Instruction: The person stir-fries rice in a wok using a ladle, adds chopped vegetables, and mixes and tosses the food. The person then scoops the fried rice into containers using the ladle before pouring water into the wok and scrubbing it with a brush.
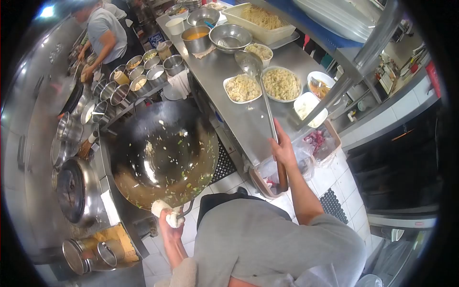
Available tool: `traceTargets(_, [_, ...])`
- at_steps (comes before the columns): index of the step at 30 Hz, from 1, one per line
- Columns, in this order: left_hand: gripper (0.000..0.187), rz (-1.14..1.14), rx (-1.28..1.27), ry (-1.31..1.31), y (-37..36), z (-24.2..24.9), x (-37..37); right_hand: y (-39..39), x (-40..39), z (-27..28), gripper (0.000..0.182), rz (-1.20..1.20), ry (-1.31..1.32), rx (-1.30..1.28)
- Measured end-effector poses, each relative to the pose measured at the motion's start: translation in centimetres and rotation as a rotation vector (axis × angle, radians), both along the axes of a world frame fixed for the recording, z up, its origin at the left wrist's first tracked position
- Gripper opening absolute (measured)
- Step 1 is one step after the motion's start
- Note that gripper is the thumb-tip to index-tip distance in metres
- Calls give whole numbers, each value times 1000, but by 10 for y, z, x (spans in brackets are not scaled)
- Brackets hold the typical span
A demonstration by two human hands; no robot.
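Note:
My left hand [170,228] is closed round a white cloth [166,213] at the near rim of a large wok [165,148]. Bits of rice and green scraps cling to the wok's inside. In my right hand [284,146] is the handle of a long metal ladle [268,103]. The ladle's bowl hangs over the steel counter, just above two dishes of fried rice, a square one [242,89] and a round one [281,84]. A smaller bowl of rice [259,51] stands behind them.
Metal pots [173,65] of ingredients stand beyond the wok. A co-worker [106,38] is at the upper left. Steel bowls [230,37] and a noodle basket [260,20] occupy the counter's far end. A bin [267,184] stands below its near edge; a slanted metal post [351,71] rises at right.

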State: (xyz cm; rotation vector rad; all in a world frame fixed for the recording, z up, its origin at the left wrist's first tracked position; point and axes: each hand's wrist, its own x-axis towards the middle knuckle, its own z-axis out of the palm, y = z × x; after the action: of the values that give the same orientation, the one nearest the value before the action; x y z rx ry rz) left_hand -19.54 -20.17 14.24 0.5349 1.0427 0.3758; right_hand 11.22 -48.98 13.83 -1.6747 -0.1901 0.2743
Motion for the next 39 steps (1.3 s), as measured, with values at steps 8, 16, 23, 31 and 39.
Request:
traceTargets(8, [11,-193,249,-153,30,-28,99,47,14,45,59,259,-39,-89])
traceTargets(16, [11,-322,268,-336,101,-21,227,152,77,40,56,543,-644,-532])
traceTargets(23, [18,-418,287,-310,147,2,277,95,135,73,54,300,-640,-641])
traceTargets(31, [18,-442,289,-368,147,3,303,93,102,19,51,335,-537,-618])
traceTargets(39, [18,-416,275,-355,121,7,309,122,80,20,51,451,-455,-401])
